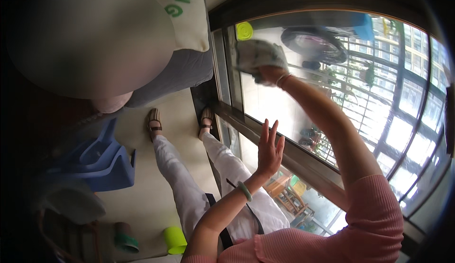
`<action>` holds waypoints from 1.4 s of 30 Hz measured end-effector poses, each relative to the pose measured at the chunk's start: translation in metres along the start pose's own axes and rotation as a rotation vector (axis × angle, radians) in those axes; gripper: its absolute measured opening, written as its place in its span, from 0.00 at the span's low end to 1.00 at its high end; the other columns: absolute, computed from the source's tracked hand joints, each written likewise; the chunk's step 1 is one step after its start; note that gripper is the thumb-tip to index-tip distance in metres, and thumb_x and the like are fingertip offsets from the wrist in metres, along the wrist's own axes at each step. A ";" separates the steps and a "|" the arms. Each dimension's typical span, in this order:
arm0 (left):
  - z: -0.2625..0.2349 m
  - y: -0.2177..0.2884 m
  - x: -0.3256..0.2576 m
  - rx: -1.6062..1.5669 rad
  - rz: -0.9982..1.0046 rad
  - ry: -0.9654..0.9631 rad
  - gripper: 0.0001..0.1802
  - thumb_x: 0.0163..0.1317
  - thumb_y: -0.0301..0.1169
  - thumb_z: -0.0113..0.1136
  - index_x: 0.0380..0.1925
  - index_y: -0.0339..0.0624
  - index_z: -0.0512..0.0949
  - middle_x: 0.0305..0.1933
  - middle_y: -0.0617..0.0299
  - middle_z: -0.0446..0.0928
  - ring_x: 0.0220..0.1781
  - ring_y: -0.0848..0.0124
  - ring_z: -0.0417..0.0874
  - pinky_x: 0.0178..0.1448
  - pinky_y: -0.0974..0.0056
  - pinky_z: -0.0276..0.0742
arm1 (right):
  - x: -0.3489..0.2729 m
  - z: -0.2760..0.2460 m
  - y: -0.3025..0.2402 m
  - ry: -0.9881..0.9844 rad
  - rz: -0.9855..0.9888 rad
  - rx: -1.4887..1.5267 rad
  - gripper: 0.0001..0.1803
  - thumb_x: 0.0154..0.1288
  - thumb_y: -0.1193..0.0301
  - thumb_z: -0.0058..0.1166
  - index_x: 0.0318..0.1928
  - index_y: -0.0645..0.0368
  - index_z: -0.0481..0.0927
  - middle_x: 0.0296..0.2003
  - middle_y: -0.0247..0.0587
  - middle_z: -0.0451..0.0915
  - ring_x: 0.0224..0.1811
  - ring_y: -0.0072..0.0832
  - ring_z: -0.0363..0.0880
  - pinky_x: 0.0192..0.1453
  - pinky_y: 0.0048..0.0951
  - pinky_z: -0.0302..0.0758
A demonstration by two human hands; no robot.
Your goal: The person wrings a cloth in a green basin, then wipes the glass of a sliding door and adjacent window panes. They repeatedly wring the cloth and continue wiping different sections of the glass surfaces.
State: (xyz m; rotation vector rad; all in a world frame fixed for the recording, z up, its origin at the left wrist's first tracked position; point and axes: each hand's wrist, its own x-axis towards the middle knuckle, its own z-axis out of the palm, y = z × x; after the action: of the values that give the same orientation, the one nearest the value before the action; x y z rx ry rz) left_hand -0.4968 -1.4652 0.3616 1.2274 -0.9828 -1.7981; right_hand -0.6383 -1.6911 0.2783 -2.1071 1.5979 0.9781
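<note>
My right arm reaches up to the glass pane (263, 102) of a dark-framed sliding door. Against the pane's upper left part, my right hand (272, 74) presses a grey-white cloth (260, 55); it covers most of the fingers. Lower down, my left hand (270, 153) is empty, with its fingers stretched out and apart. It is held up beside the door's dark middle rail (303, 155); whether it touches the rail I cannot tell. A green bangle (245, 191) circles my left wrist.
A blue plastic stool (104, 161) lies on the pale floor at left, with a lime-green bin (175, 240) near my legs. A grey sofa (175, 75) with a printed cushion (189, 21) stands by the door. Beyond the glass are a wheel (315, 45) and wooden chairs (289, 196).
</note>
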 end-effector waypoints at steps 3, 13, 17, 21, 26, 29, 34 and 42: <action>-0.015 0.034 -0.011 0.022 0.058 -0.018 0.29 0.73 0.35 0.51 0.72 0.45 0.60 0.77 0.39 0.52 0.76 0.44 0.57 0.75 0.49 0.59 | -0.016 -0.098 0.007 0.453 0.146 0.496 0.21 0.67 0.62 0.56 0.59 0.54 0.76 0.56 0.47 0.78 0.59 0.34 0.76 0.64 0.32 0.71; -0.036 0.093 -0.099 0.072 0.147 -0.182 0.32 0.70 0.33 0.56 0.72 0.49 0.60 0.76 0.43 0.55 0.75 0.47 0.62 0.71 0.50 0.65 | -0.216 -0.290 0.065 0.898 0.102 -0.470 0.13 0.63 0.64 0.57 0.43 0.60 0.80 0.43 0.53 0.80 0.46 0.48 0.79 0.52 0.39 0.77; -0.036 0.105 -0.133 0.069 0.153 -0.254 0.29 0.72 0.34 0.54 0.71 0.48 0.62 0.76 0.44 0.57 0.73 0.48 0.64 0.72 0.53 0.64 | -0.309 -0.366 0.077 1.001 0.300 -0.398 0.13 0.60 0.65 0.59 0.44 0.55 0.83 0.45 0.46 0.82 0.45 0.45 0.81 0.48 0.38 0.78; -0.041 0.101 -0.164 0.119 0.250 -0.294 0.26 0.71 0.34 0.53 0.68 0.44 0.65 0.71 0.43 0.64 0.68 0.47 0.70 0.69 0.52 0.69 | -0.405 -0.436 -0.018 0.922 0.121 0.295 0.19 0.71 0.65 0.53 0.58 0.59 0.76 0.51 0.50 0.80 0.50 0.41 0.83 0.53 0.36 0.77; -0.025 0.087 -0.245 0.116 0.055 -0.519 0.26 0.73 0.35 0.51 0.68 0.40 0.66 0.68 0.45 0.69 0.65 0.52 0.75 0.66 0.56 0.72 | -0.524 -0.418 -0.062 1.096 -0.526 0.477 0.17 0.70 0.69 0.54 0.57 0.58 0.76 0.54 0.44 0.79 0.53 0.33 0.82 0.52 0.30 0.80; -0.023 0.072 -0.277 0.088 0.069 -0.499 0.25 0.75 0.36 0.49 0.68 0.39 0.66 0.67 0.50 0.72 0.61 0.62 0.78 0.65 0.62 0.72 | -0.561 -0.370 -0.138 1.288 -0.226 0.357 0.18 0.68 0.73 0.54 0.58 0.58 0.76 0.58 0.44 0.77 0.51 0.31 0.82 0.53 0.30 0.79; 0.024 0.076 -0.359 0.000 0.358 -0.639 0.24 0.74 0.36 0.51 0.65 0.35 0.66 0.67 0.58 0.69 0.62 0.69 0.72 0.66 0.65 0.67 | -0.690 -0.211 -0.197 1.292 -0.416 1.227 0.22 0.67 0.76 0.53 0.61 0.54 0.75 0.60 0.45 0.76 0.62 0.34 0.76 0.63 0.38 0.74; 0.081 0.201 -0.431 0.039 0.457 -0.912 0.25 0.76 0.36 0.49 0.69 0.41 0.66 0.69 0.52 0.70 0.66 0.64 0.73 0.64 0.63 0.73 | -0.884 -0.193 -0.174 1.719 0.340 -0.203 0.35 0.54 0.74 0.66 0.65 0.45 0.74 0.64 0.39 0.75 0.53 0.39 0.82 0.52 0.37 0.84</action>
State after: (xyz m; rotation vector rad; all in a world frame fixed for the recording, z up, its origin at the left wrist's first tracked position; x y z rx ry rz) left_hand -0.4266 -1.1585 0.7273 0.0922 -1.6264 -1.9439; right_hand -0.5356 -1.1224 0.9957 -2.9520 2.4951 -1.1851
